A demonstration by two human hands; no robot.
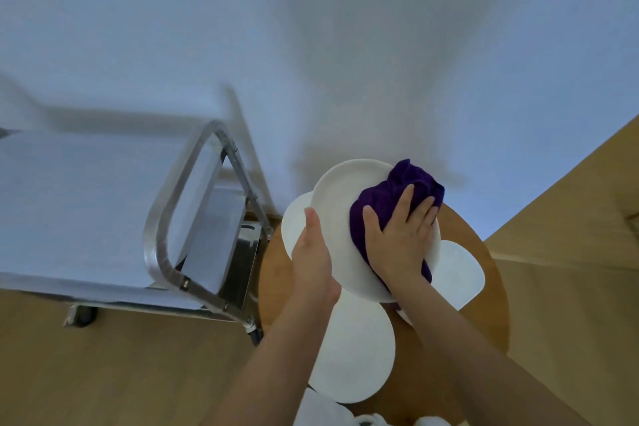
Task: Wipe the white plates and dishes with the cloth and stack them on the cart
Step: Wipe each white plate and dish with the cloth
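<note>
I hold a white plate (340, 214) tilted above the round wooden tabletop (484, 287), toward its 12 o'clock side. My left hand (313, 252) grips the plate's rim at its 8 o'clock edge, thumb lying along the front; my other fingers are hidden behind it. My right hand (401, 239) lies flat with fingers spread and straight, pressing the purple cloth (397, 190) against the plate's face at its 3 o'clock side. The cloth bunches up past my fingertips and hangs down under my wrist. More white plates lie on the tabletop: one (294, 228) at 10 o'clock behind the held plate, one (460, 270) at 3 o'clock, and one (356, 353) at 6 o'clock beneath my forearms. The metal cart (186, 204) stands at 9 o'clock, just beside the tabletop, its top shelf covered in white.
</note>
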